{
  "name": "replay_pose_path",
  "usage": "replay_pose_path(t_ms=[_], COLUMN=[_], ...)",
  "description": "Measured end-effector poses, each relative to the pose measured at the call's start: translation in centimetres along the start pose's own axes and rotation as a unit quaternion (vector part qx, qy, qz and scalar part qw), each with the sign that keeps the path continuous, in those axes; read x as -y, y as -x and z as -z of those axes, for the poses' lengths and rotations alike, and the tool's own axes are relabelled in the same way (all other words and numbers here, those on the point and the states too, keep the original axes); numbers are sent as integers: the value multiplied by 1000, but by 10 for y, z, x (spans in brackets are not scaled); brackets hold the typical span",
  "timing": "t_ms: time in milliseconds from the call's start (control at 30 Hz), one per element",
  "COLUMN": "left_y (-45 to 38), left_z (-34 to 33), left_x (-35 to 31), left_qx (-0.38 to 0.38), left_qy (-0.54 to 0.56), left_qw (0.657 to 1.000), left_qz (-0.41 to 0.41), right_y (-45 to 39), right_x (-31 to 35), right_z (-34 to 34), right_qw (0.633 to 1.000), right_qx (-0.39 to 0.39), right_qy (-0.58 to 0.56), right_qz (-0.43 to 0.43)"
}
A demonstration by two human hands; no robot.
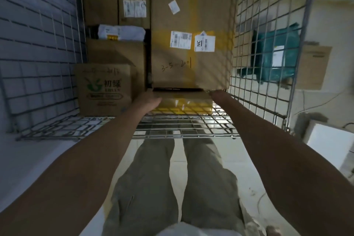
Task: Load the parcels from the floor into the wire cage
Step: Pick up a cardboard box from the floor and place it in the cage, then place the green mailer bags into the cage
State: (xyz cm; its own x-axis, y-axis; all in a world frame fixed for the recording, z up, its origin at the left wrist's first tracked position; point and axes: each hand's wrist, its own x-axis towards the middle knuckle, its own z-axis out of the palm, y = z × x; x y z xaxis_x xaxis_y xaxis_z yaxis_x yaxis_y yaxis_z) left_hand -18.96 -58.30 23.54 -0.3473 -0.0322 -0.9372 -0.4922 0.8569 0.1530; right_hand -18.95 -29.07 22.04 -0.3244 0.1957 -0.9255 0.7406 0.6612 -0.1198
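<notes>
Seemingly stiff and heavy, the large taped carton (191, 40) is gripped low at 6 o'clock by left hand (148, 99), right hand (215, 95) grip unclear

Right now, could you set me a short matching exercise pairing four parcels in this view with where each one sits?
Things:
1. large taped box
2. green-logo box
3. white bag
4. teal bag

Places:
A. front left of the wire cage
B. outside the mesh, on the right
C. held at its near edge by both hands
D. between cartons at the back left

Pairs: 1-C, 2-A, 3-D, 4-B
</notes>
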Motion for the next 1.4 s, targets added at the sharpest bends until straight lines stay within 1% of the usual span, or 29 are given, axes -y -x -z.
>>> replay_pose_path(t_ms=[67,133,233,300,400,467,533,633,767,900,1000,1100,1167,1200,1267,1400], left_y=[33,68,123,161,220,252,276,303,338,376,386,386,382,377,369,327], left_z=[22,44,66,70,59,47,33,11,-43,-122,-193,-251,-272,-277,-277,-261], left_x=[-16,-36,-75,-104,-147,-175,-207,-263,-340,-396,-413,-415,-418,-425,-443,-488], left_qx=[-33,-45,-83,-113,-132,-158,-174,-180,-187,-219,-198,-163,-148,-149,-152,-166], left_qy=[-71,-130,-206,-253,-314,-342,-380,-410,-405,-426,-417,-468,-500,-501,-487,-431], left_qw=[997,988,964,942,908,881,850,826,823,797,804,785,774,775,789,832], left_qz=[-22,-71,-149,-190,-244,-285,-320,-343,-351,-368,-376,-372,-360,-355,-342,-309], right_y=[34,77,151,198,258,290,320,347,359,377,378,376,365,357,341,305], right_x=[9,16,23,22,9,-7,-32,-83,-176,-266,-331,-385,-413,-424,-437,-434], right_z=[17,36,71,92,121,140,159,187,219,245,259,271,279,285,299,322], right_qw=[999,997,985,966,946,938,937,930,941,940,939,941,944,945,948,956], right_qx=[2,-25,-80,-123,-200,-229,-253,-301,-315,-332,-340,-333,-325,-322,-310,-287], right_qy=[41,72,140,205,231,232,213,183,100,35,1,-36,-51,-57,-69,-41], right_qz=[-6,6,65,101,112,121,115,107,71,68,59,46,34,25,16,34])
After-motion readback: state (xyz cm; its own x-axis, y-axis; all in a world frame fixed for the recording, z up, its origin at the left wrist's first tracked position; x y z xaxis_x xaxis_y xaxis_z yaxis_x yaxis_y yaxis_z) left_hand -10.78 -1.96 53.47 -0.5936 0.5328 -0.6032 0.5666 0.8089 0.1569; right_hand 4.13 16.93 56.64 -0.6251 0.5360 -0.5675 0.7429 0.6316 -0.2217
